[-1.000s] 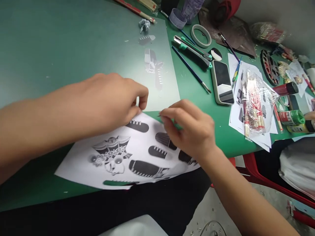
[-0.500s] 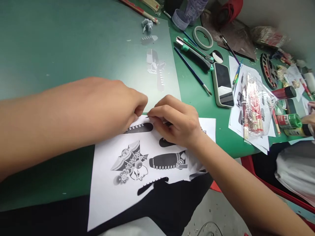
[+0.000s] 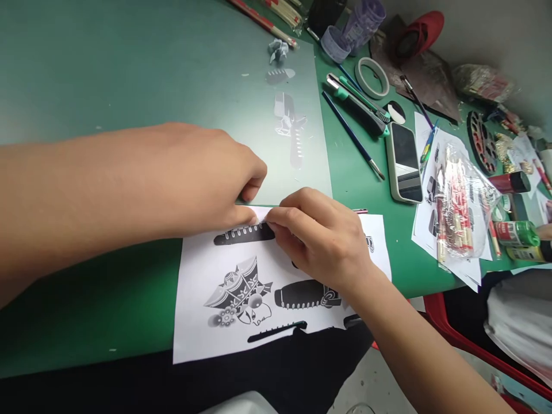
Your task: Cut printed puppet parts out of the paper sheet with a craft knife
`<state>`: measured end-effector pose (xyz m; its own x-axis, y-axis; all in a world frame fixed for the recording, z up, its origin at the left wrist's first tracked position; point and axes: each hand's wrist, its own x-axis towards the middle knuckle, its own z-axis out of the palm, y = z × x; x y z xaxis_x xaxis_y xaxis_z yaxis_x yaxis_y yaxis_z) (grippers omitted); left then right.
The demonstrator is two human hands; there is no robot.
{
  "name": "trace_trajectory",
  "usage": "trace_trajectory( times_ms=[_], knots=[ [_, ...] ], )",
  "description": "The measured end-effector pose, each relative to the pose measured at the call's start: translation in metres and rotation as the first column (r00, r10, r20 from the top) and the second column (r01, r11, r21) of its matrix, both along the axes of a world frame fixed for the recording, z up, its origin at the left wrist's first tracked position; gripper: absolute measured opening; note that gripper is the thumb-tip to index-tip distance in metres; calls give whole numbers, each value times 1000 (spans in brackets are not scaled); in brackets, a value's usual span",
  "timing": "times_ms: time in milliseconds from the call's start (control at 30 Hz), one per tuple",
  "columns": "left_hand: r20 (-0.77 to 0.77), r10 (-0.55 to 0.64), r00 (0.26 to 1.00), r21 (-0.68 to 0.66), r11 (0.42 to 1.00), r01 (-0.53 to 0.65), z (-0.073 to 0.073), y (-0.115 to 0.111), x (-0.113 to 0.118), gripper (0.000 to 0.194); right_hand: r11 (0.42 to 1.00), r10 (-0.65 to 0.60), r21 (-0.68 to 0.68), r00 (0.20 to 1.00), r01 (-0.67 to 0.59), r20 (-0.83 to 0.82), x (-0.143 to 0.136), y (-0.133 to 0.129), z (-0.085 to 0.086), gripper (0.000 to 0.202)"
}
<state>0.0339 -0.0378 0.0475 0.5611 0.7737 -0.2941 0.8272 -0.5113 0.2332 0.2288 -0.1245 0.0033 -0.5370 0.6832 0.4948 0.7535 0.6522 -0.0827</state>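
Observation:
A white printed sheet (image 3: 194, 339) with black-and-grey figure parts lies at the table's front edge, its lower side reaching over my lap. My left hand (image 3: 241, 184) rests at its top edge, fingers curled and thumb on the paper beside a printed black strip (image 3: 241, 234). Touching close by, my right hand (image 3: 323, 236) is closed in a pinch at the same edge. A slim dark-tipped tool in it is mostly hidden by the fingers. Behind the knuckles a thin pinkish stick end (image 3: 360, 211) shows; whether it belongs to that tool I cannot tell.
A translucent sheet (image 3: 317, 144) with cut-out pieces lies ahead. To the right are a utility knife (image 3: 362, 109), paintbrush (image 3: 356, 138), tape roll (image 3: 372, 77), phone (image 3: 404, 161), bagged sticks (image 3: 459, 207) and paint bottles (image 3: 515, 234). Another person's hand (image 3: 545, 231) shows at the right edge.
The view has shifted, so the table items appear further right and lower. My left thumb now extends onto the paper, the right hand's dark tool tip is hidden, and the sheet's lower edge has shifted up.

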Motion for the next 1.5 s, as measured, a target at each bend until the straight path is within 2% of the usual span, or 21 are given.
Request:
trace_trajectory(
  times_ms=[100,333,600,667,733,800,900,1000,1100,1167,1267,1400,1500],
  knots=[
    [-237,17,971,-22,999,-23,3,-2,4,30,998,56,-20,997,-54,56,5,4,6,17],
    [-250,71,966,-8,997,-75,-1,-2,16,24,981,172,-104,979,-161,109,13,11,10,19],
    [-235,110,966,18,994,-109,-6,2,17,26,981,169,-118,978,-155,125,15,11,11,19],
    [-161,100,982,3,995,-101,-10,-1,13,30,980,170,-122,976,-154,135,16,11,11,20],
    [47,63,997,-28,998,-62,-18,-8,8,38,979,180,-128,972,-161,150,16,10,10,20],
    [185,47,982,-56,998,-38,-27,-16,4,44,976,192,-129,969,-172,156,17,10,10,19],
    [246,40,968,-66,998,-24,-35,-25,1,47,974,206,-132,966,-187,153,18,11,10,18],
    [249,31,968,-53,998,-18,-35,-21,0,46,973,211,-129,965,-192,153,19,11,10,18],
    [168,16,986,5,1000,-17,-27,-9,3,43,975,203,-129,964,-182,170,21,11,11,19],
    [23,42,999,36,998,-42,-20,-3,8,36,975,201,-132,962,-179,184,22,11,11,19],
    [-180,111,977,38,994,-106,-12,-1,18,28,975,203,-127,962,-182,185,23,11,11,19],
    [-220,122,968,28,993,-119,-7,-2,25,26,976,203,-114,965,-185,168,23,12,10,18],
    [-209,110,972,34,994,-105,-10,-1,20,27,972,222,-110,964,-207,144,23,13,9,17]
  ],
)
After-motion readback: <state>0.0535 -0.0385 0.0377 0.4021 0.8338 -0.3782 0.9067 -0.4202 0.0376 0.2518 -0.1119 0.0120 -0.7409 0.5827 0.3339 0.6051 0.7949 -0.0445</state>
